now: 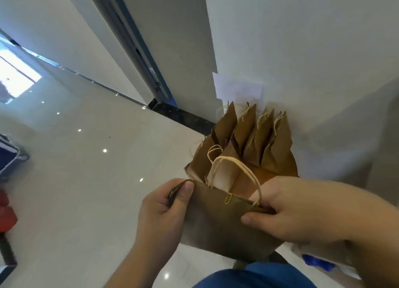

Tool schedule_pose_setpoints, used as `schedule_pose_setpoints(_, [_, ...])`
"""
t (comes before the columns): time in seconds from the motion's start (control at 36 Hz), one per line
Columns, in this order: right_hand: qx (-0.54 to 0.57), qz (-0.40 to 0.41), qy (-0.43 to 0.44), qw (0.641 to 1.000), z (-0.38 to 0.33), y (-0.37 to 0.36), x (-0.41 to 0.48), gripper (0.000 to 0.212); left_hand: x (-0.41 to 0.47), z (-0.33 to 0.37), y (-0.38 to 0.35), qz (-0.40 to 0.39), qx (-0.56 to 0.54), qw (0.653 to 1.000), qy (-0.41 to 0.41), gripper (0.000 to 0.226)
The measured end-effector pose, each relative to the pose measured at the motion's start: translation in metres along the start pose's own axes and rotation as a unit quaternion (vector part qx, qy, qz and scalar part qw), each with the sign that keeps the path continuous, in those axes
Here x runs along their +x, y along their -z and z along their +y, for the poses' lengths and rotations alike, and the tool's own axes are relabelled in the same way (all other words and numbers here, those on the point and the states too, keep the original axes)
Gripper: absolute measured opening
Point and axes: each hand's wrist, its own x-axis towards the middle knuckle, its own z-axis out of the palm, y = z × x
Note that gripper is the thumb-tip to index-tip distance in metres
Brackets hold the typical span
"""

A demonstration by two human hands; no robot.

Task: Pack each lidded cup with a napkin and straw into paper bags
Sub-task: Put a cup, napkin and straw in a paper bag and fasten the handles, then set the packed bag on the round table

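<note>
Left hand [164, 210] and right hand [287, 212] pinch a brown paper bag [216, 220] bearing yellow clip [228, 199].

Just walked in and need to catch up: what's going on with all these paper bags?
A person is holding a brown paper bag by its top edge, the left hand pinching the left corner and the right hand gripping the right one. A yellow paper clip sits on that edge, which looks pressed closed. Just behind it, several more brown bags stand bunched against the white wall, tops folded to points. No cup, napkin or straw is in view.
</note>
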Motion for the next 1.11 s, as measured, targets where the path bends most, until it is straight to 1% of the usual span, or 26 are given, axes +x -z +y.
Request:
schedule_pose_setpoints(0.17, [0.042,0.062,-0.064,0.995,0.039,0.021,0.027,0.039,0.077,0.007,-0.044,-0.106,0.041,0.993,0.016,0.024])
schedule_pose_setpoints(0.25, [0.07,0.096,-0.119,0.986,0.056,0.019,0.042,0.039,0.114,0.008,-0.063,-0.179,0.089,0.98,-0.001,0.038])
schedule_pose_setpoints(0.31, [0.079,0.122,-0.153,0.977,0.064,0.014,0.054,0.038,0.137,0.006,-0.075,-0.215,0.101,0.971,-0.014,0.045])
schedule_pose_setpoints(0.36, [0.094,0.147,-0.185,0.967,0.072,0.008,0.07,0.036,0.159,0.004,-0.085,-0.231,0.102,0.967,-0.021,0.045])
schedule_pose_setpoints(0.42, [0.122,0.166,-0.219,0.954,0.084,0.001,0.087,0.035,0.179,0.002,-0.093,-0.237,0.103,0.965,-0.035,0.037])
schedule_pose_setpoints(0.5, [0.155,0.179,-0.271,0.933,0.107,-0.012,0.118,0.037,0.2,0.001,-0.1,-0.261,0.108,0.958,-0.059,0.033])
schedule_pose_setpoints(0.58, [0.209,0.208,-0.328,0.897,0.126,-0.023,0.151,0.036,0.218,0.001,-0.099,-0.311,0.106,0.941,-0.078,0.032])
schedule_pose_setpoints(0.64, [0.24,0.231,-0.356,0.873,0.136,-0.029,0.174,0.034,0.229,0.001,-0.094,-0.353,0.106,0.925,-0.093,0.036])
schedule_pose_setpoints(0.69, [0.264,0.238,-0.384,0.852,0.142,-0.036,0.198,0.031,0.241,-0.002,-0.085,-0.391,0.107,0.908,-0.105,0.041])
schedule_pose_setpoints(0.72, [0.275,0.235,-0.398,0.843,0.145,-0.04,0.211,0.03,0.249,-0.004,-0.08,-0.403,0.11,0.902,-0.108,0.04])
schedule_pose_setpoints(0.78, [0.29,0.23,-0.42,0.829,0.147,-0.049,0.238,0.027,0.265,-0.01,-0.07,-0.412,0.116,0.897,-0.111,0.035])
schedule_pose_setpoints(0.86, [0.316,0.259,-0.446,0.796,0.144,-0.06,0.279,0.02,0.293,-0.029,-0.051,-0.413,0.126,0.894,-0.116,0.028])
schedule_pose_setpoints(0.89, [0.328,0.259,-0.453,0.788,0.142,-0.066,0.291,0.022,0.302,-0.037,-0.045,-0.415,0.13,0.893,-0.112,0.026])
schedule_pose_setpoints(0.94, [0.349,0.231,-0.464,0.781,0.133,-0.077,0.315,0.03,0.317,-0.052,-0.033,-0.418,0.135,0.892,-0.106,0.026])
schedule_pose_setpoints(1.0, [0.356,0.231,-0.475,0.771,0.123,-0.083,0.334,0.035,0.329,-0.062,-0.025,-0.416,0.144,0.892,-0.104,0.027])
schedule_pose_setpoints(1.06, [0.355,0.251,-0.477,0.764,0.113,-0.08,0.346,0.034,0.338,-0.067,-0.023,-0.413,0.149,0.892,-0.108,0.033])
schedule_pose_setpoints(1.11, [0.373,0.255,-0.469,0.759,0.103,-0.075,0.35,0.029,0.343,-0.068,-0.024,-0.412,0.15,0.891,-0.115,0.031])
